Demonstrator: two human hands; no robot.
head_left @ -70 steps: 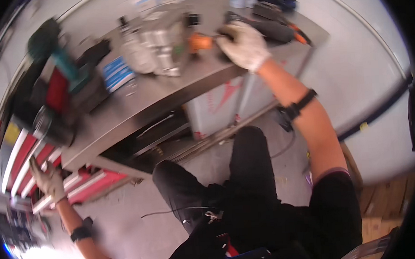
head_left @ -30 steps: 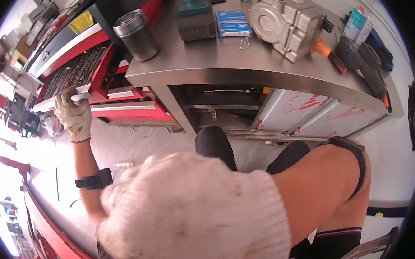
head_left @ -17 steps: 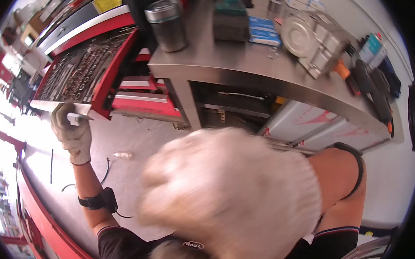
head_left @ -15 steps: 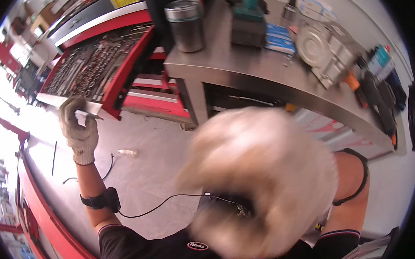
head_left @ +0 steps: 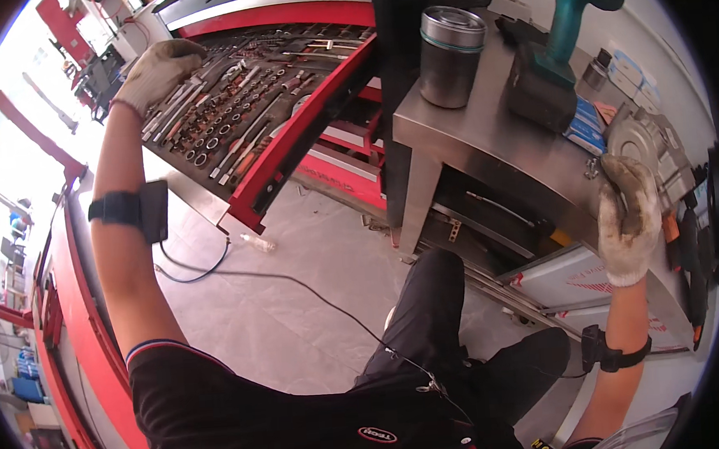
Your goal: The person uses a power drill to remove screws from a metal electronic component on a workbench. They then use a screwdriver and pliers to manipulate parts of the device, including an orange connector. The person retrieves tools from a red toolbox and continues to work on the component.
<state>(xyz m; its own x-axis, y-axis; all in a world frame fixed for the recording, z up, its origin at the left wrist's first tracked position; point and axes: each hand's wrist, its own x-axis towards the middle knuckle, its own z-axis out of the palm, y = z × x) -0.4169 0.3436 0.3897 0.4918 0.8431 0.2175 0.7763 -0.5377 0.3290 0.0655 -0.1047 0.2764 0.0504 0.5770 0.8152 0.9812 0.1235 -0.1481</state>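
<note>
A red tool drawer (head_left: 309, 133) stands pulled out at the upper left, with rows of sockets, ring wrenches (head_left: 214, 143) and slim handled tools laid in its dark insert. My left hand (head_left: 161, 72), in a soiled pale work glove, reaches over the drawer's left far part. Its fingers stretch forward and bend down above the tools; no held thing shows, and the palm side is hidden. At the right, my gloved right hand (head_left: 629, 224) is at the front edge of the steel workbench (head_left: 520, 153). Thumb and fingers curve apart, with nothing visible between them.
On the bench are a metal canister (head_left: 451, 58), a teal cordless drill (head_left: 559, 56), blue boxes (head_left: 586, 127) and a cast metal housing (head_left: 647, 145). A thin cable (head_left: 297, 282) runs across my front. A small clear bottle (head_left: 258, 243) lies on the floor.
My left hand has moved from the drawer's front edge to over the tools. The blurred right hand has swung from before my chest to the bench edge. My view has shifted left.
</note>
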